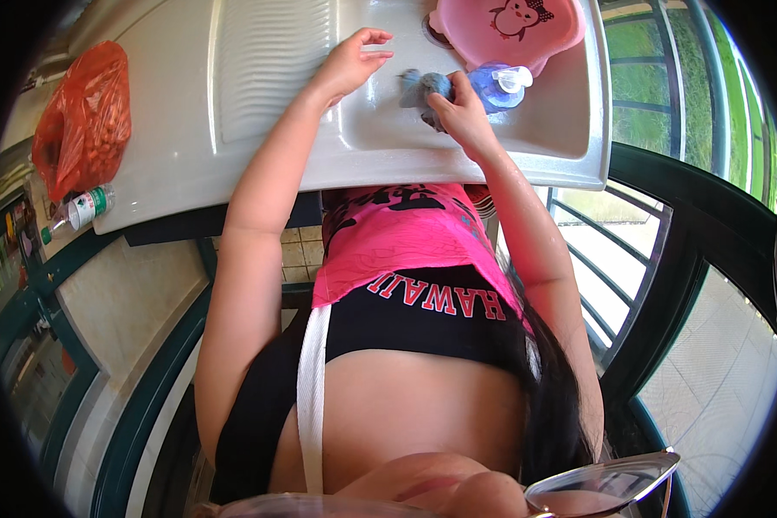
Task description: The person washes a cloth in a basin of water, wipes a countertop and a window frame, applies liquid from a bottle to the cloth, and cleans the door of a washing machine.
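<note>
My right hand [461, 118] grips a bunched, wet-looking grey-blue cloth [430, 90] over the basin of a white laundry sink [375, 165]. Part of the cloth is blurred, and a darker bit hangs below it. My left hand [353, 61] is raised over the left side of the basin, fingers apart and bent, holding nothing. Just right of the cloth stands a translucent blue bottle [492, 90] with a white cap. Behind it a pink plastic basin [515, 32] with a printed penguin leans in the sink's back right part, next to the dark drain.
A ribbed washboard surface [275, 71] is moulded into the sink's left part. On the far left lie a red plastic bag [90, 123] with many small lumps inside and a clear plastic bottle [84, 210] with a green cap. A dark-framed window [647, 97] borders the right side.
</note>
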The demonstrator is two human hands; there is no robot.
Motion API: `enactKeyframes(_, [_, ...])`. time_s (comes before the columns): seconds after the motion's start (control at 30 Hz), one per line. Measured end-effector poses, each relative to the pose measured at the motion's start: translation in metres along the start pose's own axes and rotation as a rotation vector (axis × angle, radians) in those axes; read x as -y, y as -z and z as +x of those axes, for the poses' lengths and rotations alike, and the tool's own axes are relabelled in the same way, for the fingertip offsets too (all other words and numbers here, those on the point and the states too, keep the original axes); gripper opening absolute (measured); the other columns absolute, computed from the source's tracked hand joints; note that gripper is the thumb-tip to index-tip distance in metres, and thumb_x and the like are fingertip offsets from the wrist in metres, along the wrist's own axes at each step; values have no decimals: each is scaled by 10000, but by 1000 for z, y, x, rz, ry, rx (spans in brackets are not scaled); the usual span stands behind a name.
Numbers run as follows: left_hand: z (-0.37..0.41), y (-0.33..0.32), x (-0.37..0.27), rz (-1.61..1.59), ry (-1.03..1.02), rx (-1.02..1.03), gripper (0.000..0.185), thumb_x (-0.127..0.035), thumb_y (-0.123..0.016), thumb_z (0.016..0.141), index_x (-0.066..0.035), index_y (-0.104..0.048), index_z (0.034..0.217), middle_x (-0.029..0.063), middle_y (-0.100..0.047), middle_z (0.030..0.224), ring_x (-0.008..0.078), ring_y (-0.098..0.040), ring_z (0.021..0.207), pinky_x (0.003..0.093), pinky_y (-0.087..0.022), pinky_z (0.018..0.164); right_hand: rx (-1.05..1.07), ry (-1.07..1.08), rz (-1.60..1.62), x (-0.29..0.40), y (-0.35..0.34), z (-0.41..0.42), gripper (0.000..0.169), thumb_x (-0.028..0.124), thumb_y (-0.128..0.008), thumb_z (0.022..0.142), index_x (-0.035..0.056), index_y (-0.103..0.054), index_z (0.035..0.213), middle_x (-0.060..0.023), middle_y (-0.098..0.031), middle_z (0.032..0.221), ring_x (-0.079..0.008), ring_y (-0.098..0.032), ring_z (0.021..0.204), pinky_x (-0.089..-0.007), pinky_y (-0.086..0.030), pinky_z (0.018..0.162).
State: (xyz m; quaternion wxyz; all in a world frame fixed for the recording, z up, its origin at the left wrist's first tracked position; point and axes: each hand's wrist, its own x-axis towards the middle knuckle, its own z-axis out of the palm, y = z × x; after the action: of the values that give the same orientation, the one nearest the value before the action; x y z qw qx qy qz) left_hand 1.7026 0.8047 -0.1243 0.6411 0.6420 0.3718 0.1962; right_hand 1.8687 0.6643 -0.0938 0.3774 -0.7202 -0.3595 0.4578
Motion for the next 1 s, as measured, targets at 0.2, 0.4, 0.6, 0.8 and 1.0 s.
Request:
enactKeyframes(0.2, [-12, 25, -30, -638, -1, 151, 418, -42, -592, 890, -26, -441, 1278, 118, -490, 1277, 208, -514, 1201, 280, -402, 1029, 26, 46, 170, 19, 18, -16, 250, 112, -568, 816, 13, -460, 1019, -58, -558, 785, -103, -524, 644, -253, -453, 576])
enactKeyframes(0.4, [-16, 32, -44, -949, -6, 167, 351, 14, -523, 870, -34, -469, 1214, 105, -548, 1197, 198, -537, 1150, 314, -403, 1034, 91, 129, 189, 58, 31, -26, 181, 68, -527, 859, 30, -444, 1016, -45, -556, 842, -78, -509, 671, -222, -444, 562])
enactKeyframes(0.6, [-8, 29, -32, -721, -78, 131, 540, 42, -594, 813, -35, -388, 1307, 102, -513, 1259, 195, -461, 1241, 318, -381, 1045, 149, 155, 382, 90, 53, -11, 123, 83, -558, 828, 60, -542, 947, -16, -570, 890, -112, -546, 817, -248, -450, 718])
enactKeyframes(0.8, [-14, 4, -37, -370, -143, 119, 429, -68, -617, 863, -76, -476, 1269, 39, -515, 1260, 169, -498, 1188, 299, -391, 1029, 176, 83, 586, 115, 69, 11, 365, 100, -449, 794, 39, -523, 1147, -122, -593, 1011, -265, -606, 934, -384, -524, 835])
enactKeyframes(1.0, [-16, -15, -70, -75, -462, 62, 514, -69, -679, 789, -85, -496, 1269, 30, -562, 1164, 166, -513, 1105, 307, -418, 975, 306, 28, 628, 114, 95, 44, 371, 108, -449, 810, 16, -524, 1162, -136, -597, 1040, -271, -609, 930, -404, -516, 853])
